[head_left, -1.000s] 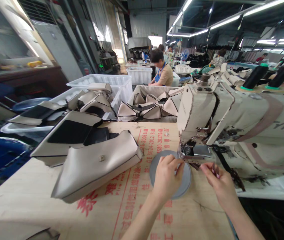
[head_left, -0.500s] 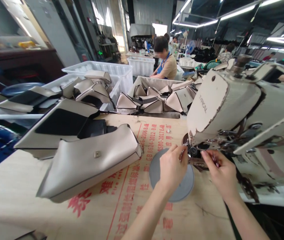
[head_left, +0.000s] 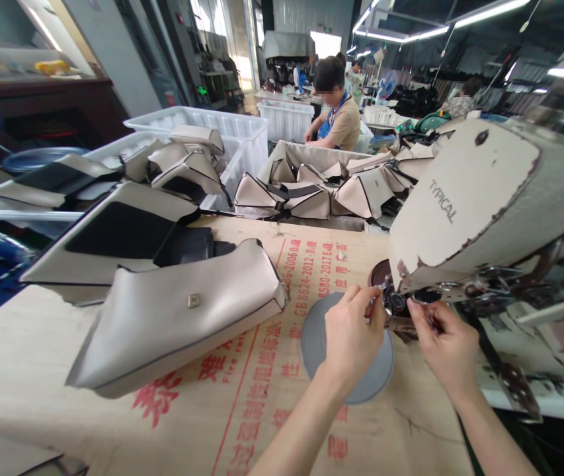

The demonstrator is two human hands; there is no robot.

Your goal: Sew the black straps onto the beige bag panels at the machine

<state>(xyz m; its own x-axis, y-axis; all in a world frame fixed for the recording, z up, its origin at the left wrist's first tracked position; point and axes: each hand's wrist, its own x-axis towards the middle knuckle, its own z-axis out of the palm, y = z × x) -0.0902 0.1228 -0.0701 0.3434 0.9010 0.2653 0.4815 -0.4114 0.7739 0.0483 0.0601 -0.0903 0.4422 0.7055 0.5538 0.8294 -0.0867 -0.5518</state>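
Observation:
My left hand (head_left: pixel 354 334) is pinched shut at the needle area under the head of a worn cream sewing machine (head_left: pixel 465 205). What its fingertips hold is too small to make out. My right hand (head_left: pixel 445 347) is also pinched, right beside the left, under the machine head; its fingers hide what they grip. Both hands hover over a grey round disc (head_left: pixel 321 337) lying on the wooden table (head_left: pixel 38 390). A beige leather bag (head_left: pixel 177 311) with a small metal clasp lies to the left of my hands.
More beige and black bag pieces (head_left: pixel 118 238) are stacked behind the bag. White plastic crates (head_left: pixel 222 129) and a bin of bag parts (head_left: pixel 311 192) stand at the table's far side. A person (head_left: pixel 336 109) works beyond them. Red printed lettering covers the table.
The view has swung so the machine head looms larger at right. Both hands have stayed pinched at the needle area, shifting slightly up under the head.

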